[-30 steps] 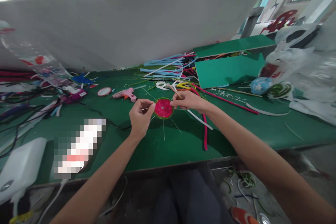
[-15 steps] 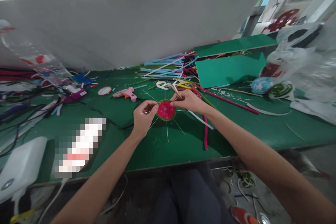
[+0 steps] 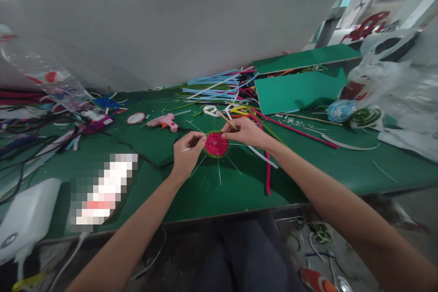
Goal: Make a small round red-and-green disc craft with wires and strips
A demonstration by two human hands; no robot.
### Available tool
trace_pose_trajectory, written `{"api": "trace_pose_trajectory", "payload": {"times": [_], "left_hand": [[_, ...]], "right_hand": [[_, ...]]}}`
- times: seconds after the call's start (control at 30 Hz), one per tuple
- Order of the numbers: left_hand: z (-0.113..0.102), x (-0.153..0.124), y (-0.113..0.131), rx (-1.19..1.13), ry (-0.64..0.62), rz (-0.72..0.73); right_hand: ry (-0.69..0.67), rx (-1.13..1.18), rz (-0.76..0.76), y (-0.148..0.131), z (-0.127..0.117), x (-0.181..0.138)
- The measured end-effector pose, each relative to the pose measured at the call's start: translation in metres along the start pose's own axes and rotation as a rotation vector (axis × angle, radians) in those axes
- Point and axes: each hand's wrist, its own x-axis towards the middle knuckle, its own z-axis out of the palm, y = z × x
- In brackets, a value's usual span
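Note:
Between my hands is a small round red disc [image 3: 216, 145] with a green rim and several thin pale spokes sticking out around it. My left hand [image 3: 186, 150] pinches the disc's left edge between thumb and finger. At the upper right edge, my right hand [image 3: 244, 131] has its fingertips closed on the rim. A thin wooden stick [image 3: 227, 120] is also tucked in the right hand and points up to the left. What exactly lies under the fingertips is hidden.
A pink glue gun [image 3: 163, 122] lies behind my left hand. Blue and white strips [image 3: 215, 84] are piled at the back by a green box [image 3: 301, 91]. Left are a plastic bottle [image 3: 51, 75] and white charger [image 3: 29, 212]; right, plastic bags [image 3: 404, 86]. Scissors [image 3: 236, 109] lie behind the disc.
Almost nothing differs. The disc and its spokes have turned very slightly; both hands keep their hold in the same place.

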Motion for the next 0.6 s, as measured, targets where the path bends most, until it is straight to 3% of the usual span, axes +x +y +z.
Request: {"api": "trace_pose_trajectory", "payload": {"times": [0.6], "left_hand": [[0.0018,-0.0003,0.0006,-0.049,-0.002,0.003]], "right_hand": [[-0.025,-0.041,-0.021,-0.0014,-0.0014,-0.0005]]}}
